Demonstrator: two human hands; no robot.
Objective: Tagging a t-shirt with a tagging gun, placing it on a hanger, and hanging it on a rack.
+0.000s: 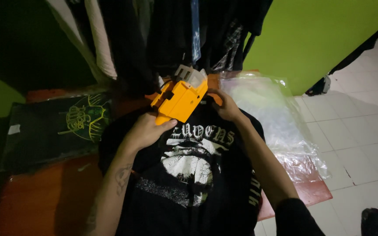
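Your left hand (144, 131) wrapped around the orange tagging gun (178, 100), your right hand (226, 106) pinching the black printed T-shirt (189, 175) collar just beside it.

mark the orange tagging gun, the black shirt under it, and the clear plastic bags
orange tagging gun (181, 99), head view, middle of its body
black shirt (189, 168), head view, pale chest print
clear plastic bags (271, 117), head view, middle of the pile

My one camera sits on my head, looking steeply down and forward, close over my forearms and the black shirt (189, 175), toward hanging clothes (171, 35) and the green wall (320, 39) beyond.
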